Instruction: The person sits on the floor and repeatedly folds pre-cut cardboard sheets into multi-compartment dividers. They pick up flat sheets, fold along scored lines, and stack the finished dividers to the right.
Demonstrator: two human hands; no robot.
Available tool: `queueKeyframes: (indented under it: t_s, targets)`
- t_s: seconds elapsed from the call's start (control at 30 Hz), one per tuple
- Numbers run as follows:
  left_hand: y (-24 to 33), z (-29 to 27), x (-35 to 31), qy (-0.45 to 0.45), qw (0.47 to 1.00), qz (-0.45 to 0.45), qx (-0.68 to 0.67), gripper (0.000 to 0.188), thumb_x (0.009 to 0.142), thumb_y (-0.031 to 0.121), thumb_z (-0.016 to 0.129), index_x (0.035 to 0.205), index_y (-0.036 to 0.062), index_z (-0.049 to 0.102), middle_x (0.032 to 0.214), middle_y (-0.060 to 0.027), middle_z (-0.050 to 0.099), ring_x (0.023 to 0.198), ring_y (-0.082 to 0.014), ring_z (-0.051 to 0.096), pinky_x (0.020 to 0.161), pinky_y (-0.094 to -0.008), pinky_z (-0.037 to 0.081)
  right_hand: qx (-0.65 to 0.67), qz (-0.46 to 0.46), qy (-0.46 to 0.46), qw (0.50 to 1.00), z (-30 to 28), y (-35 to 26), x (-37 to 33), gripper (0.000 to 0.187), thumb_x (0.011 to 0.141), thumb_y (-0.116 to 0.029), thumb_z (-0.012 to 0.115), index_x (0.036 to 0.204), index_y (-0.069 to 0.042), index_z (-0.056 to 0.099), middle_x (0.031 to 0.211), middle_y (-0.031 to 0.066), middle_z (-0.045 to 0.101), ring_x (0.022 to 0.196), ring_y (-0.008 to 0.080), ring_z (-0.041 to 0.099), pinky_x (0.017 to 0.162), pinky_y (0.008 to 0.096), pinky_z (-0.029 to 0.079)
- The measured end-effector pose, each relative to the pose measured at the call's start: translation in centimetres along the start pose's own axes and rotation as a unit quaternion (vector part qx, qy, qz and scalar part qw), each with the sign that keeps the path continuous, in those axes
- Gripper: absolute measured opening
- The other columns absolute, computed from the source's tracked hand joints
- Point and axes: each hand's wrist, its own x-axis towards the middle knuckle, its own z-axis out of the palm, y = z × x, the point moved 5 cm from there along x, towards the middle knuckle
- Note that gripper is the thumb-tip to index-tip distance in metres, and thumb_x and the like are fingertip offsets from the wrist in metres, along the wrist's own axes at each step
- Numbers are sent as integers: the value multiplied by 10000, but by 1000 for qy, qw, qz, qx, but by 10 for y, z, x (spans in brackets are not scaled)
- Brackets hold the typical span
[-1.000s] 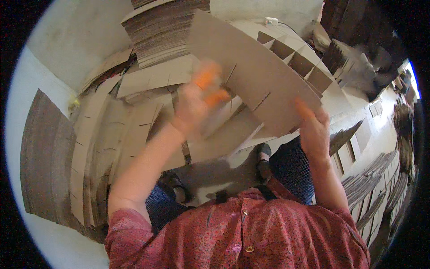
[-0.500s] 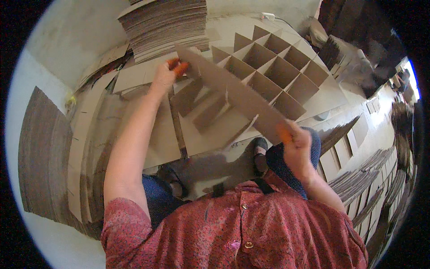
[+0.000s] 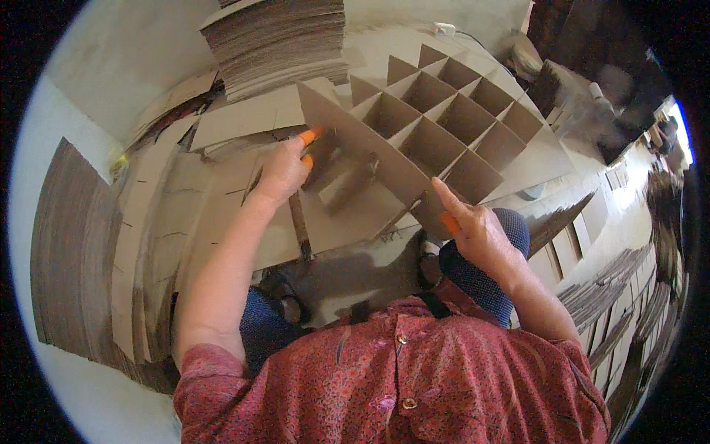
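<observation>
A long brown cardboard strip slants across the near-left side of a cardboard divider grid, on top of some cross pieces. My right hand grips the strip's near right end, its index finger stretched along the top and an orange cover on the thumb. Near the strip's far left part, my left hand has index finger and thumb apart, both in orange covers. Its index fingertip meets or nearly meets the strip; contact is hard to tell. Loose-standing cross pieces show below the strip.
A tall stack of cardboard sheets stands at the back. Flat cardboard pieces lie before it. Another stack leans at far left. More cardboard bundles fill the right side. A small white object lies at the back edge.
The strip has come down against the grid's near-left side. My left hand has let go of its far end and moved nearer; my right index finger now stretches along the strip.
</observation>
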Motion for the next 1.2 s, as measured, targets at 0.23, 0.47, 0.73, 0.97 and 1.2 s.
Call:
queueKeyframes:
  t_s: [0.23, 0.47, 0.73, 0.97, 1.2]
  targets:
    - [11, -1, -1, -54, 998, -21, -33, 514, 730, 33, 520, 1236, 117, 505, 893, -203, 605, 818, -303, 588, 709, -382, 455, -3, -20, -14, 1000, -9, -6, -2, 652, 706, 51, 492, 1331, -75, 356, 753, 218, 585, 645, 387, 574, 598, 427, 465]
    - [-2, -2, -13, 19, 989, -48, -137, 461, 810, 197, 624, 1233, 57, 507, 1095, -141, 596, 978, -199, 555, 824, -306, 421, -83, -46, -15, 995, 14, 3, -4, 642, 712, 16, 508, 1330, -44, 345, 733, 209, 592, 628, 370, 578, 583, 414, 472]
    - [-3, 7, -48, 74, 943, -155, -284, 504, 914, 380, 485, 1279, 34, 457, 1053, -30, 555, 858, -102, 465, 815, -212, 357, -155, 29, 280, 947, -58, 42, 5, 664, 786, -387, 627, 1267, 5, 391, 1212, 253, 475, 1115, 382, 466, 909, 431, 408]
    - [105, 59, -72, -61, 858, -21, -510, 655, 924, 480, 367, 1406, 70, 195, 1369, -83, 346, 1233, -178, 351, 1027, -314, 255, 119, 212, -21, 970, 3, 38, 29, 811, 720, -508, 680, 1243, 31, 374, 1009, 296, 576, 961, 360, 583, 787, 407, 468]
    - [138, 131, -98, -164, 801, 30, -575, 712, 919, 473, 385, 1419, 55, 97, 1332, -138, 387, 1225, -213, 374, 1027, -344, 275, 349, 146, 184, 907, 42, 63, 2, 655, 768, -65, 557, 1337, 51, 255, 1068, 276, 564, 1003, 310, 554, 823, 335, 441]
